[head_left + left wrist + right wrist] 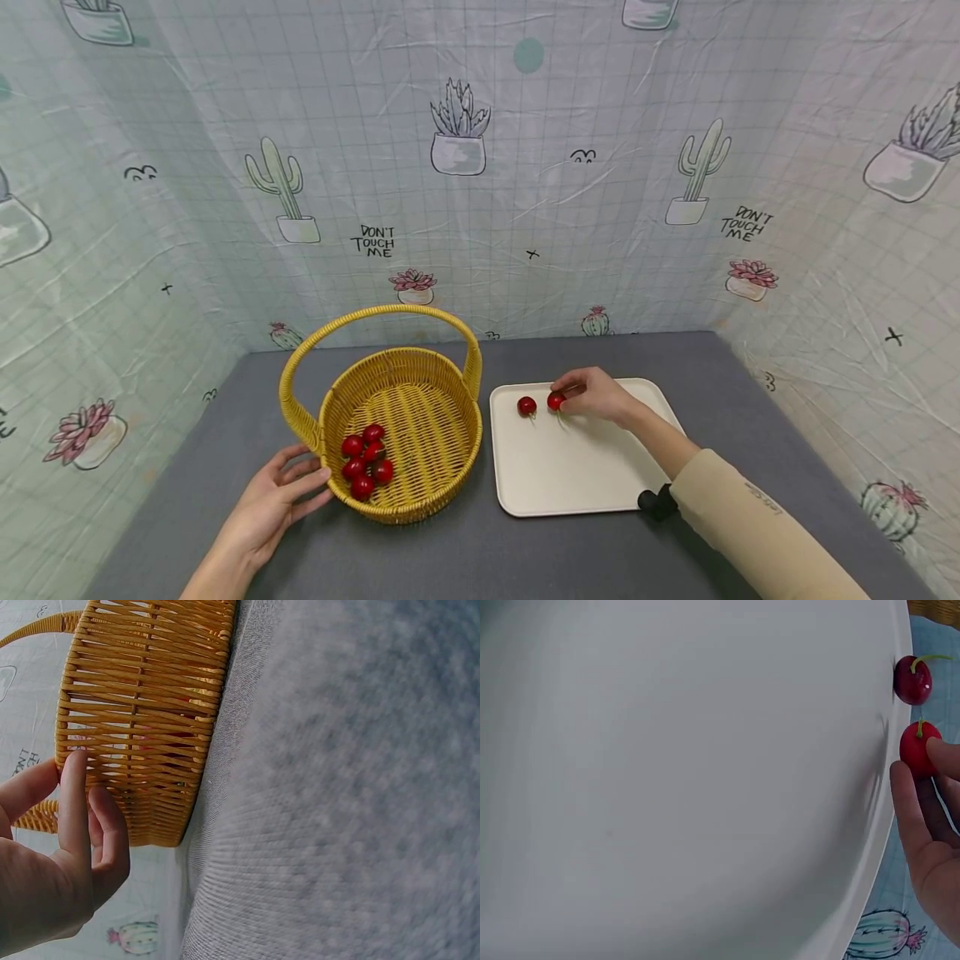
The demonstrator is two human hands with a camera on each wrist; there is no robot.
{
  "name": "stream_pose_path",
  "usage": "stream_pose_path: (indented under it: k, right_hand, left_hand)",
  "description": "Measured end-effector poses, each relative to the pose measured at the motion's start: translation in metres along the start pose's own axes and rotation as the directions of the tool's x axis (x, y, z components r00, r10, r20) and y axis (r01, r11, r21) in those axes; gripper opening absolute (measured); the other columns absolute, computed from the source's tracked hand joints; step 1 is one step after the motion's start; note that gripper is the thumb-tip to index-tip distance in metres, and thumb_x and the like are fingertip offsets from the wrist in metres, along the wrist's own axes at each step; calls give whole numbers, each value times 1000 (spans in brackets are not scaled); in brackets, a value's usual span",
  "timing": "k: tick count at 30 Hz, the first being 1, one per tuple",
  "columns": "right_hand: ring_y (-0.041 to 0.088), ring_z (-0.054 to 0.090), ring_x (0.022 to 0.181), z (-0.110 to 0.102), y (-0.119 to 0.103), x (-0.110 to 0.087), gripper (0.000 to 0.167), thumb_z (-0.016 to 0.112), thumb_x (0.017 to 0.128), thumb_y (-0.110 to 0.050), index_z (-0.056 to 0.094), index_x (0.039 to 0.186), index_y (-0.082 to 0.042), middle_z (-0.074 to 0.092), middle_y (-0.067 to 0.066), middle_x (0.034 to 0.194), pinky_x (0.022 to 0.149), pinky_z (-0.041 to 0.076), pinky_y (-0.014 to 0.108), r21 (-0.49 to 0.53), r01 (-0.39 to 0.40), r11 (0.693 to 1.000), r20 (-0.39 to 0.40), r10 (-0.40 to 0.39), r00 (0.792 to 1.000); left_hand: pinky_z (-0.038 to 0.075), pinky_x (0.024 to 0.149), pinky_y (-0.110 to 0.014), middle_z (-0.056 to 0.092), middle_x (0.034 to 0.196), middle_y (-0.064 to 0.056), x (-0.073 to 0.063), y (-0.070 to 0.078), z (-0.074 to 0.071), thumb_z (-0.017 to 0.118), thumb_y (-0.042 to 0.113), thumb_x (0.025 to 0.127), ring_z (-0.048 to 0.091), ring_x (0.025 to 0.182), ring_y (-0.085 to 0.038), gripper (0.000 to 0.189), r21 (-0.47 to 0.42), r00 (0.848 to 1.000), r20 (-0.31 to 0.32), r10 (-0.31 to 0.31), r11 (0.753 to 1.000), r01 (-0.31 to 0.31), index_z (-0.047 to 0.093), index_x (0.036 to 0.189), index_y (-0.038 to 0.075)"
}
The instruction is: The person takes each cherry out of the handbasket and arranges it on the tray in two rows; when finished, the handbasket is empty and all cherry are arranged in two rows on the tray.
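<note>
The red cherry (pixel 555 401) sits right of centre in the head view, over the upper part of the white tray (pixel 577 467), pinched between the thumb and fingers of the right hand (pixel 600 395). It looks smooth and round, so too light a pinch could let it slip and roll, while too hard a squeeze could make it shoot out. Its thin stem points down toward the tray and might snag on a finger at release.

Just left of it lies a second cherry (pixel 527 407); a careless sideways sweep of the knuckles could knock this one toward the rim. At the tray's lower right corner, a black object (pixel 658 502) by the sleeve (pixel 757 525) overlaps the edge and could nudge the tray if the forearm drops.

Left of centre stands the yellow basket (pixel 442 433), a cluster of cherries (pixel 354 468) at its lower left inside. The left hand (pixel 266 504) lightly pinches its rim, thumb and fingers astride the edge; a pull there could tilt it and set the cherries rolling. The tall handle (pixel 390 308) arches over the back, where a low-reaching arm might catch it.
</note>
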State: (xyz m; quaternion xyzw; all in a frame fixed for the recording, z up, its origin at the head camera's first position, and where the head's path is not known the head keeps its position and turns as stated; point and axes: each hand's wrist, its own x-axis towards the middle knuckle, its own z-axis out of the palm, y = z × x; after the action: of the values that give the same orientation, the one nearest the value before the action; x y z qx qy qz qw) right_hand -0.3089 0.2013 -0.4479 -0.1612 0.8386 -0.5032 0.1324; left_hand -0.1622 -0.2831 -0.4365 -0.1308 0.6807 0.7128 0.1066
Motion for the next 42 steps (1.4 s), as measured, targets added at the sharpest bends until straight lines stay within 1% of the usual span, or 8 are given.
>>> stream_pose_path:
  k: [6, 10, 20, 23, 28, 34, 38, 42]
  right_hand:
    - [29, 64, 100, 3, 3, 1, 33, 74, 86, 9, 68, 118, 11, 70, 19, 111, 82, 56, 30, -48, -11, 999, -29, 10, 1000]
    - [28, 64, 99, 5, 4, 2, 32, 73, 85, 10, 68, 117, 10, 70, 18, 110, 81, 55, 29, -54, -21, 998, -38, 19, 999]
    - [32, 65, 101, 2, 2, 2, 36, 73, 84, 11, 66, 119, 12, 67, 23, 114, 78, 55, 28, -39, -2, 999, -12, 2, 1000]
    - [32, 65, 102, 0, 2, 2, 36, 74, 84, 10, 66, 119, 10, 67, 22, 114, 78, 55, 28, -48, -9, 999, -9, 9, 1000]
    - [33, 65, 104, -3, -1, 2, 36, 75, 83, 8, 67, 118, 9, 68, 20, 114, 82, 56, 31, -73, -17, 997, -9, 16, 1000]
    - [38, 64, 111, -9, -15, 0, 36, 74, 85, 6, 66, 120, 10, 65, 25, 122, 91, 58, 40, -130, -4, 992, -1, 4, 1000]
    - [43, 61, 116, -12, -29, 0, 35, 73, 88, 7, 65, 121, 10, 63, 28, 124, 93, 58, 42, -142, 24, 990, 22, -21, 1000]
    - [43, 61, 117, -12, -46, -1, 33, 75, 88, 6, 68, 120, 4, 66, 21, 121, 93, 59, 41, -175, 65, 982, 49, -57, 997]
  left_hand:
    - [58, 97, -43, 49, 133, -16, 0, 0, 0, 68, 10, 101, 67, 105, -18, 80, -4, 1000, -1, -3, 1000, 3, 14, 160, 2]
    - [58, 98, -42, 48, 134, -17, -1, 0, 0, 67, 11, 102, 67, 106, -18, 80, 4, 1000, -1, -3, 1000, 3, 14, 160, 3]
    - [58, 97, -42, 47, 136, -18, -1, 0, -1, 68, 11, 101, 67, 106, -18, 81, 7, 1000, 0, 3, 1000, -3, 13, 160, 2]
    - [58, 97, -42, 47, 136, -18, 0, 0, -1, 68, 11, 101, 67, 105, -18, 80, 8, 1000, -3, 2, 1000, -2, 14, 160, 3]
    - [58, 97, -42, 47, 136, -18, 0, -1, -2, 67, 11, 102, 67, 105, -17, 80, 4, 1000, 3, 5, 1000, -5, 13, 160, 2]
    - [58, 98, -42, 46, 136, -19, 0, -2, -1, 68, 11, 101, 67, 106, -18, 81, 6, 1000, 3, 3, 1000, -3, 14, 160, 2]
    - [57, 98, -43, 47, 135, -18, 0, -2, -1, 69, 11, 101, 67, 106, -18, 81, 3, 1000, 3, 3, 1000, -3, 14, 160, 2]
    - [58, 97, -42, 48, 133, -16, 1, -2, -2, 68, 11, 101, 67, 105, -17, 80, -2, 1000, 2, -1, 1000, 1, 14, 160, 3]
